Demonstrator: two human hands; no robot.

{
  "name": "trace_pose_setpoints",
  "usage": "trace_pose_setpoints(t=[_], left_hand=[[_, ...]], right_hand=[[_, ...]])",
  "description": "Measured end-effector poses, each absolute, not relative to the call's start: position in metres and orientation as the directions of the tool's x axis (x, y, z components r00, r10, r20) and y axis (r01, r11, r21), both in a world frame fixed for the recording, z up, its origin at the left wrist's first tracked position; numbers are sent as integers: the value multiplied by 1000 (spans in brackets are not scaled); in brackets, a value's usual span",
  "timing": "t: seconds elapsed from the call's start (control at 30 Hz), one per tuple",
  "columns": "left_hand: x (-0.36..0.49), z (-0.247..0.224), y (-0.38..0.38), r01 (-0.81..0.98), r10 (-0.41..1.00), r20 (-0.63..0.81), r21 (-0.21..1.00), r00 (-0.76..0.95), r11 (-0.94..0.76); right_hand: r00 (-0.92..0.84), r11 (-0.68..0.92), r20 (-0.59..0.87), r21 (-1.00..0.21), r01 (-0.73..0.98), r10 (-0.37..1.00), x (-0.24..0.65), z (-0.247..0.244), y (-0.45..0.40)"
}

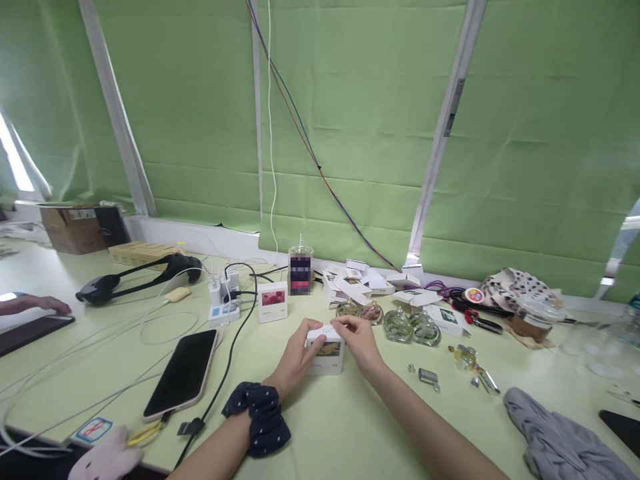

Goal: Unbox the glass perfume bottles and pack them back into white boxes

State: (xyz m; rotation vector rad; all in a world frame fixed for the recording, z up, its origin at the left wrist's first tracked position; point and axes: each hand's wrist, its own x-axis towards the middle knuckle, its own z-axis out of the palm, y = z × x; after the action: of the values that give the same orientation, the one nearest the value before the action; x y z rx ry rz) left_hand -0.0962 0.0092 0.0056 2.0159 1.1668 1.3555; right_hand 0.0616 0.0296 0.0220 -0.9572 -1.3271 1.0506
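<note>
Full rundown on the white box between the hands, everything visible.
The white box is small and boxy, and looks like thin card. Its front has a yellowish-brown picture with small, unreadable print below; more print shows on top. It stands upright on the pale green table. The left hand holds its left side, thumb over the front; fingers of the right hand are at its top right edge. Fingers partly cover the top, so whether it's fully closed is unclear.

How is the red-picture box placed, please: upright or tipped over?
Upright: the red-picture box stands on the table, its picture facing the camera.
</note>
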Motion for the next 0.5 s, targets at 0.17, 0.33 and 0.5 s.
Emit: trace_pose_setpoints(t=[0.17,0.33,0.5], left_hand=[[-99,1,10,443,845,515,730,145,-521],[-107,2,16,532,771,637,651,6,-542],[-124,-5,28,515,669,563,802,-485,-301]], right_hand=[[-47,439,438,-898,35,898,61,-7,23],[-245,424,380,-892,156,892,54,-32,26],[-281,483,415,-840,248,865,15,-32,47]])
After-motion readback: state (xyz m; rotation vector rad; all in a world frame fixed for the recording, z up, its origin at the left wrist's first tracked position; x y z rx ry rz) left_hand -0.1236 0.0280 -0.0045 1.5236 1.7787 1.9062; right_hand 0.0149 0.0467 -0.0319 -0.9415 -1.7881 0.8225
